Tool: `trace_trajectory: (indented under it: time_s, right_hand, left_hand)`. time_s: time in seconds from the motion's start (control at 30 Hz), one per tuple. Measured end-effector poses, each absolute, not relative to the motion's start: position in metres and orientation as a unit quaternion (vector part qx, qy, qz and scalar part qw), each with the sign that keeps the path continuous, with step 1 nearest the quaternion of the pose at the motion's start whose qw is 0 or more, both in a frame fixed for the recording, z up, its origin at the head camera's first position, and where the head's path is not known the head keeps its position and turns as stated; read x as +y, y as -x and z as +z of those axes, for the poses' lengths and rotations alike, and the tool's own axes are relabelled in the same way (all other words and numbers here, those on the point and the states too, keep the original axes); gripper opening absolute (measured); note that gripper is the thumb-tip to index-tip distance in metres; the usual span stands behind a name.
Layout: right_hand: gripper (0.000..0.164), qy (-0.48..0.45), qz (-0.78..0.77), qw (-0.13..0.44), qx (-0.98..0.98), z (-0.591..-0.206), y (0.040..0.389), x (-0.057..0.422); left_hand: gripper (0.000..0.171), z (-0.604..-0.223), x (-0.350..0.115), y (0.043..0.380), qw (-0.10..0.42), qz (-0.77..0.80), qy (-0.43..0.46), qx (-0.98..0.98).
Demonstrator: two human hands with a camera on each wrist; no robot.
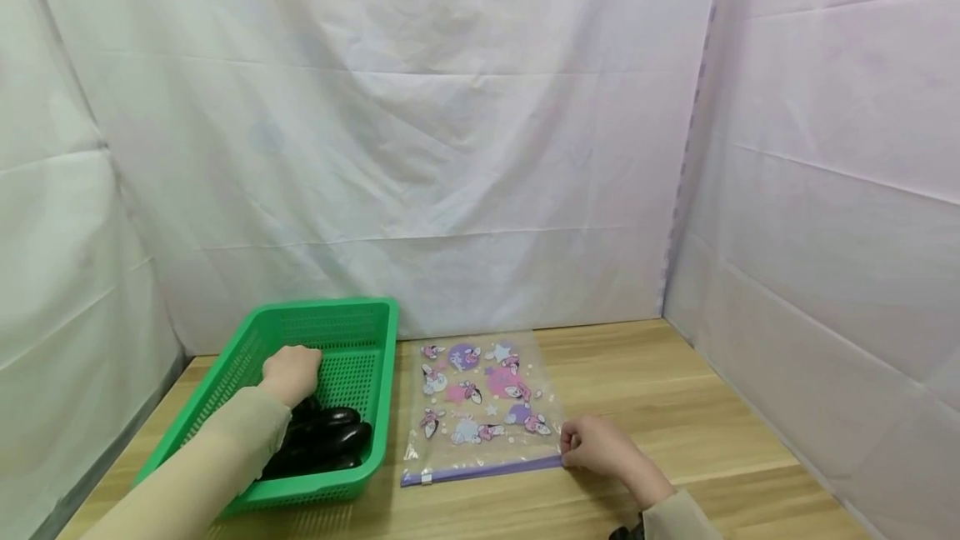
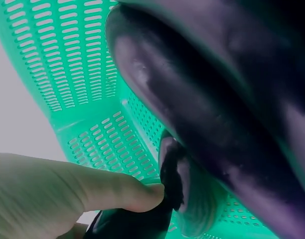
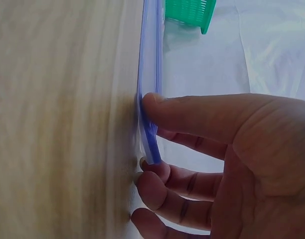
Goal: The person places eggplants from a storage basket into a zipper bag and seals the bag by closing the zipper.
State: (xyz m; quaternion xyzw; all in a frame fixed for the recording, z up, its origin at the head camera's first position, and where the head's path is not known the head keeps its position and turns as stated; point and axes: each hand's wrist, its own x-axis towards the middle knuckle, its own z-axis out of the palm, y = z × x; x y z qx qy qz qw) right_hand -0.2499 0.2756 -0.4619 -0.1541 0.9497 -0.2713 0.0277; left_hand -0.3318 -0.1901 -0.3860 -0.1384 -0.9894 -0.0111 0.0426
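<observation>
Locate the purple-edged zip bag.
In the head view, the zip bag lies on the wooden table, right of the green basket, with the right hand pinching its near right corner.

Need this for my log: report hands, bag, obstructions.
Left hand gripping eggplant in basket. Right hand pinching bag at corner. Bag flat on table. Nothing visibly blocking.

Setting: where I work is screened off with cloth, booth-fashion; whether home, office or lab, I cannot tell. One creased white fabric sheet (image 1: 450, 148), hanging before me. One off-white fabric sidewall (image 1: 56, 190), my left. One pinkish-white fabric sidewall (image 1: 840, 190), my right. One pale-brown wood-grain tabletop (image 1: 645, 390) between.
</observation>
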Motion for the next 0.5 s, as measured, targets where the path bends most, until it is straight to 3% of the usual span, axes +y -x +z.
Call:
trace_trajectory:
  time_s: [0.5]
  right_hand:
    - [0.021,0.145,-0.275,0.005,0.950,-0.4635,0.2466,0.2723]
  left_hand:
    - [0.016,-0.3870,-0.1942,0.3267,0.068,-0.002,0.143,-0.987]
